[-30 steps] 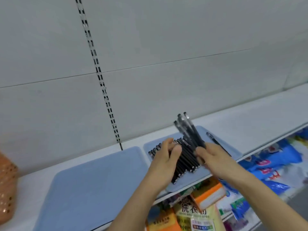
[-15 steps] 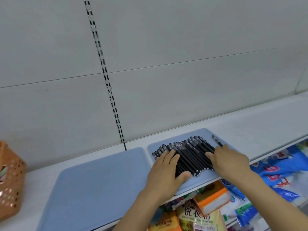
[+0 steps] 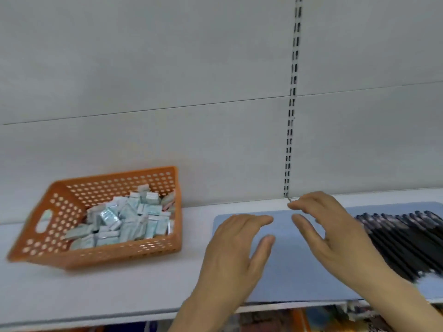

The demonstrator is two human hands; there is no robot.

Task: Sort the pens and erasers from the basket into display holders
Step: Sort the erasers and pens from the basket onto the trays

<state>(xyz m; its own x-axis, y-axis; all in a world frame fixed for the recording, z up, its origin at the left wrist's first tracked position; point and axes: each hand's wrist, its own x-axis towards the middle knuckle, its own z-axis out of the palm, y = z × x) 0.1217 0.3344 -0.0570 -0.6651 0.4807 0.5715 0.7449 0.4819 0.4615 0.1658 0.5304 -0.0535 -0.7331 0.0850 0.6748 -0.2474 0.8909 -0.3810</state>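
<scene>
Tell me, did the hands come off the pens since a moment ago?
Yes. Both the left hand and the right hand left the row of black pens and now hover, holding nothing, over the bare blue mat to its left.

Left hand [image 3: 236, 250] and right hand [image 3: 335, 232]: both bare, no gloves, rings or watch. Forearms bare; no sleeves in view.

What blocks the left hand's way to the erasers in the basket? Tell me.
Nothing visible does. The left hand hovers open over the empty blue tray; only bare white shelf lies between it and the orange basket, whose open top exposes the erasers.
</scene>
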